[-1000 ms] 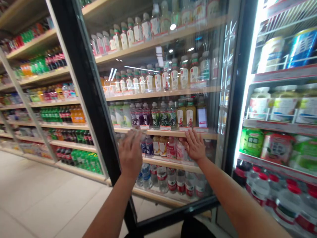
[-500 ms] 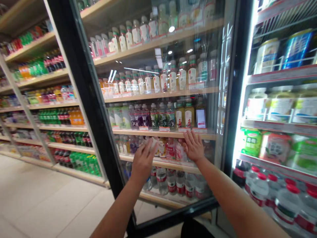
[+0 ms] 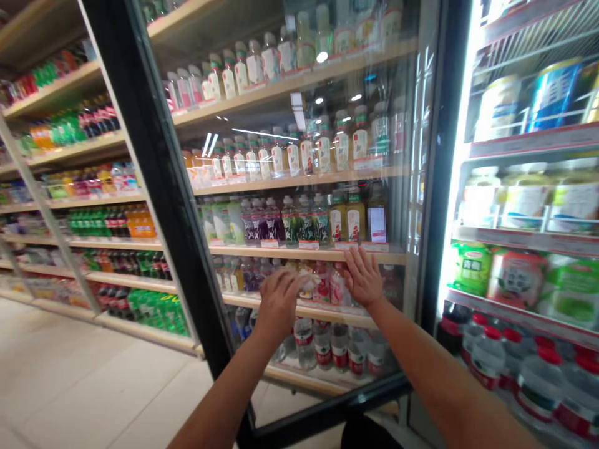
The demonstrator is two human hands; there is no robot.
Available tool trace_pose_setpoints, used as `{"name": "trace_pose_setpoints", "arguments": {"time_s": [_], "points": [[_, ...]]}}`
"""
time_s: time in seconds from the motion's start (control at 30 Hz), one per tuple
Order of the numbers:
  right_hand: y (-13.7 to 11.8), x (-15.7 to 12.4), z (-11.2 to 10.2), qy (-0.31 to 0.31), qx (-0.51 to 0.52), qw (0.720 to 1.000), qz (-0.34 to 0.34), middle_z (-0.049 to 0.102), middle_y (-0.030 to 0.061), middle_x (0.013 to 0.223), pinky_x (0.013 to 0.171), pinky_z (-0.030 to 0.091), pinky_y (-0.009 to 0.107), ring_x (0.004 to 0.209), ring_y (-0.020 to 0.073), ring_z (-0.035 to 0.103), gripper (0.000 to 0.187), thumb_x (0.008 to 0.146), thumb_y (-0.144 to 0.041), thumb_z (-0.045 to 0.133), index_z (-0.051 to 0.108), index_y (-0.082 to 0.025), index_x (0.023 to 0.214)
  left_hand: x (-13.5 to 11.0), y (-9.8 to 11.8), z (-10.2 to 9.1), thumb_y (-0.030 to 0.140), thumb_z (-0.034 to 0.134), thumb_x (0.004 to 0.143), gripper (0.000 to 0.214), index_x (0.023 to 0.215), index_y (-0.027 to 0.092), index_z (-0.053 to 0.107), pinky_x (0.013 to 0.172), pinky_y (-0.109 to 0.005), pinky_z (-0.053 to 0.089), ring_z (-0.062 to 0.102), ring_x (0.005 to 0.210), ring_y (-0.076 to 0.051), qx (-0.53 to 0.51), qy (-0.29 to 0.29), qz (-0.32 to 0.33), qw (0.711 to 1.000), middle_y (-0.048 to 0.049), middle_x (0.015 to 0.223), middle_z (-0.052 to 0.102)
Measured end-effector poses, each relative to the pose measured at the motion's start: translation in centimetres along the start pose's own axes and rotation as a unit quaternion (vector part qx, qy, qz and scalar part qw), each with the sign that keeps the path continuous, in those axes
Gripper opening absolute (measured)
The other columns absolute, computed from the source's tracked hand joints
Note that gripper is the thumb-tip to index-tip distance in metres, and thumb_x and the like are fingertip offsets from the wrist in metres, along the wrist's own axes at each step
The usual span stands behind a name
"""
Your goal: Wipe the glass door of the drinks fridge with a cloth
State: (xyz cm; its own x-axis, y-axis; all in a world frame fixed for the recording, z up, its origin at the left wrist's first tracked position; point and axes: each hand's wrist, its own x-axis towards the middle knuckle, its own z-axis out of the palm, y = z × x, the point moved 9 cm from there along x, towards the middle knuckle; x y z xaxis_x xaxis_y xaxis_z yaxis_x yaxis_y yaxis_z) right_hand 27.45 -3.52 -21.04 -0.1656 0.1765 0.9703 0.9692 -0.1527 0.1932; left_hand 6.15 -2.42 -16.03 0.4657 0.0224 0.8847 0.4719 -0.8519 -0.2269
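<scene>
A glass door [image 3: 322,408] with a black frame stands open in front of me, and the bottles behind it show through the pane. My left hand [image 3: 279,304] is closed around a white crumpled tissue [image 3: 307,280] and is up at the glass; its fingertips are partly hidden. To its right, my right hand [image 3: 364,279] lies flat on the pane with the fingers spread, holding nothing. Both hands are at the height of the lower bottle rows.
On the right is a lit cooler [image 3: 538,240] with cans, jars and red-capped water bottles [image 3: 538,380]. Wooden shelves [image 3: 126,280] of soft drinks line the left side above a pale tiled floor [image 3: 70,374]. Dark bottles [image 3: 269,218] stand on a shelf behind the glass.
My left hand has shifted slightly right across the pane with the tissue, its fingers now pointing more to the right. My right hand remains flat on the glass.
</scene>
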Motion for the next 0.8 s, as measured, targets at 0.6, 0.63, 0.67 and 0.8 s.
{"name": "trace_pose_setpoints", "arguments": {"time_s": [0.6,0.63,0.67,0.8], "points": [[0.0,-0.1,-0.1,0.013,0.019,1.000,-0.001,0.055,0.0108,0.146,0.122,0.019,0.046,0.144,0.0245,0.041,0.065,0.098,-0.030,0.044,0.022,-0.021,0.158,1.0,-2.8,-3.0,0.013,0.047,0.097,0.049,0.145,0.021,0.049,0.105,-0.042,0.044,0.056,0.118,-0.027,0.127,0.063,-0.021,0.990,-0.0137,0.132,0.061],[0.0,-0.1,-0.1,0.012,0.020,1.000,-0.001,0.054,0.0107,0.147,0.122,0.019,0.046,0.144,0.0245,0.041,0.065,0.098,-0.030,0.044,0.022,-0.021,0.158,0.4,-2.4,-2.4,0.011,0.045,0.097,0.051,0.147,0.022,0.046,0.105,-0.042,0.044,0.056,0.119,-0.026,0.114,0.054,0.002,0.992,-0.0132,0.134,0.060],[0.0,-0.1,0.0,0.011,0.021,1.000,0.000,0.054,0.0107,0.147,0.122,0.020,0.047,0.144,0.0245,0.041,0.065,0.098,-0.030,0.044,0.022,-0.021,0.158,0.0,-2.0,-1.9,0.010,0.044,0.097,0.054,0.149,0.023,0.044,0.105,-0.041,0.044,0.057,0.119,-0.026,0.103,0.042,0.025,0.993,-0.0121,0.135,0.060],[0.0,-0.1,0.0,0.011,0.017,1.000,0.001,0.054,0.0108,0.147,0.123,0.019,0.046,0.143,0.0245,0.042,0.064,0.098,-0.031,0.045,0.024,-0.022,0.158,1.0,-2.4,-2.3,0.009,0.043,0.097,0.055,0.150,0.026,0.042,0.106,-0.040,0.044,0.056,0.121,-0.025,0.101,0.043,0.050,0.993,-0.0090,0.139,0.059]]}}
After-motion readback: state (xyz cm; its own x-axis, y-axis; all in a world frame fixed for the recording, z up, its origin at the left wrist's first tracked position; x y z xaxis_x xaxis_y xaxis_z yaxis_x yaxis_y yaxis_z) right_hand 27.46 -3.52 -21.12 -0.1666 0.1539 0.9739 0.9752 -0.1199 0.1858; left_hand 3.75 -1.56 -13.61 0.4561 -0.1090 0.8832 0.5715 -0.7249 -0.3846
